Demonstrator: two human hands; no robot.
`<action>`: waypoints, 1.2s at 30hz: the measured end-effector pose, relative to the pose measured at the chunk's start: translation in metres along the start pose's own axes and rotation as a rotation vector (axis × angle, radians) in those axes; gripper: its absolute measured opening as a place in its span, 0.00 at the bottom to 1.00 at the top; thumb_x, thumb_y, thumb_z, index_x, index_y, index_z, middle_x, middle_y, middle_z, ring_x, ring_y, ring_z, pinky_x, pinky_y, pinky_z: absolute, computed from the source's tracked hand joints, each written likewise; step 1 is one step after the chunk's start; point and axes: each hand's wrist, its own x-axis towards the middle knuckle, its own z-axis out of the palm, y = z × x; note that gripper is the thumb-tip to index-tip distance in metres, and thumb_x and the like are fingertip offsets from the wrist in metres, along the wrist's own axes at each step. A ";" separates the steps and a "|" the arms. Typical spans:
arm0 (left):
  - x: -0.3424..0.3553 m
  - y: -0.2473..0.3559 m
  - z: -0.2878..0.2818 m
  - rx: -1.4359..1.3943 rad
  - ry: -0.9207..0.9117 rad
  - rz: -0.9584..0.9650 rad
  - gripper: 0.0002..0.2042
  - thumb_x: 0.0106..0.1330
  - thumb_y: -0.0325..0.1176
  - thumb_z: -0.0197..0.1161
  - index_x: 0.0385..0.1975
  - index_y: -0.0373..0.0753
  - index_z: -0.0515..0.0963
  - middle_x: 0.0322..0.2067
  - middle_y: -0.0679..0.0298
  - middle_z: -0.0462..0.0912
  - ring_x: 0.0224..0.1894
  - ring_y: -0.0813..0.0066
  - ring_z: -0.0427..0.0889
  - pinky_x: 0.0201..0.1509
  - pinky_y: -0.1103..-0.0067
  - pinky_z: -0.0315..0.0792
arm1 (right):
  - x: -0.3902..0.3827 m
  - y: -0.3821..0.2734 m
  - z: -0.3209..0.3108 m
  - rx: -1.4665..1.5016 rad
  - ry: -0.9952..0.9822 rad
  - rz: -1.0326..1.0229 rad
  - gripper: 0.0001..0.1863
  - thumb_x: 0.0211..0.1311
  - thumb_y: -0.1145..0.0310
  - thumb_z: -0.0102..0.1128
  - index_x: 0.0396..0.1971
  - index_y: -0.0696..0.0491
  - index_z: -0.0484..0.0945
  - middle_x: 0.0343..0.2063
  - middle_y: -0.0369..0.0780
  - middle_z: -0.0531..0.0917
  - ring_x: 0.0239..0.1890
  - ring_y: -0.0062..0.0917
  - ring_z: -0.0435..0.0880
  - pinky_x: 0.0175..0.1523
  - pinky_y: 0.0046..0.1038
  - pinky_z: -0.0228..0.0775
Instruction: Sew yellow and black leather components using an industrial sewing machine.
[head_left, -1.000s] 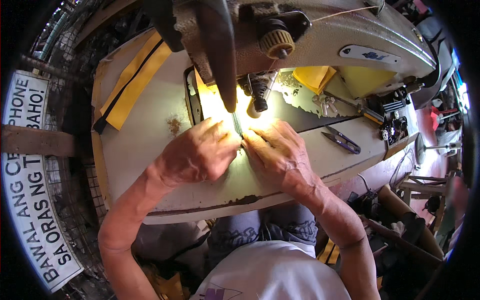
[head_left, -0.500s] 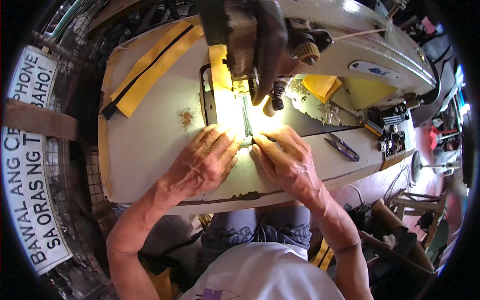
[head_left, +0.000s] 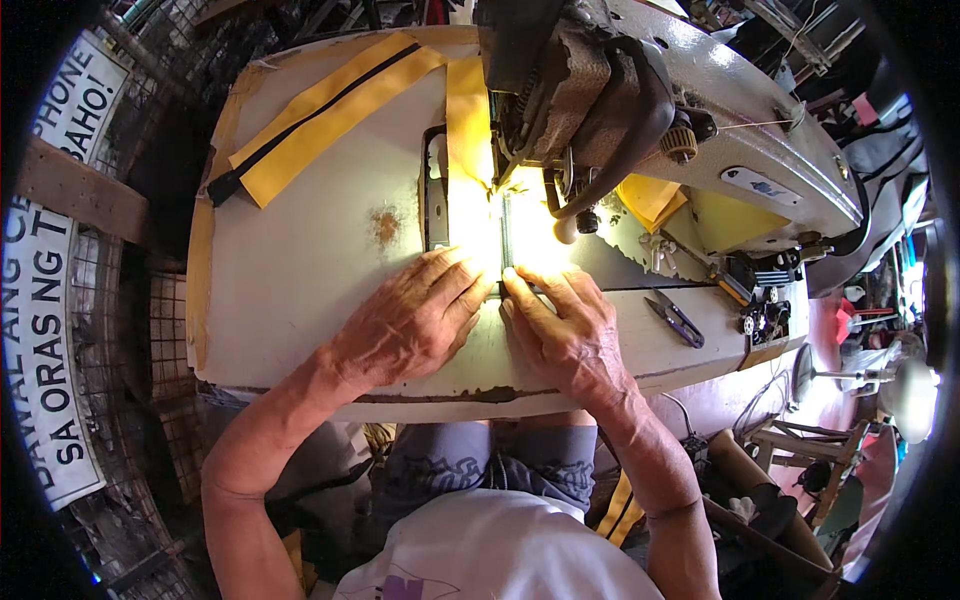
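Yellow strip (head_left: 470, 215) with zipper (head_left: 505, 235) lies under the machine's (head_left: 640, 110) foot, further through than a second ago. Left hand (head_left: 410, 320) and right hand (head_left: 565, 335) press flat, holding nothing. Second strip (head_left: 320, 115) at 10 o'clock; snips (head_left: 675, 318) at 3.

Bare forearms, a white shirt (head_left: 500, 550) with purple print, grey-blue patterned shorts (head_left: 490, 465).

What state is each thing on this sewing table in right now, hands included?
Left hand: flat, pressing the yellow strip.
Right hand: flat, fingertips at the zipper.
Yellow strip: lying under the machine head, brightly lit near the needle.
Zipper: closed, running to the needle.
Second yellow zippered strip: lying loose, zipped shut.
Snips: lying unused.
Sewing machine: threaded.
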 end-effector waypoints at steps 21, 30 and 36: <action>-0.005 -0.005 0.000 -0.121 0.004 -0.027 0.25 0.55 0.22 0.66 0.56 0.29 0.78 0.55 0.51 0.79 0.60 0.51 0.77 0.69 0.60 0.70 | 0.005 -0.001 -0.007 0.024 -0.024 -0.069 0.17 0.57 0.69 0.68 0.46 0.57 0.84 0.47 0.43 0.83 0.50 0.35 0.82 0.55 0.37 0.78; 0.000 -0.004 -0.006 -0.051 -0.014 0.031 0.21 0.59 0.23 0.64 0.53 0.26 0.78 0.52 0.50 0.79 0.58 0.53 0.78 0.65 0.64 0.73 | 0.006 0.002 -0.005 0.082 0.021 -0.087 0.17 0.56 0.71 0.68 0.46 0.58 0.83 0.44 0.43 0.83 0.47 0.36 0.82 0.53 0.37 0.78; 0.003 -0.001 -0.007 -0.040 -0.025 0.026 0.21 0.58 0.23 0.65 0.53 0.26 0.79 0.52 0.50 0.80 0.58 0.53 0.78 0.66 0.64 0.72 | 0.003 0.005 -0.006 0.079 0.024 -0.084 0.17 0.55 0.71 0.68 0.46 0.58 0.83 0.43 0.43 0.83 0.46 0.36 0.82 0.52 0.36 0.78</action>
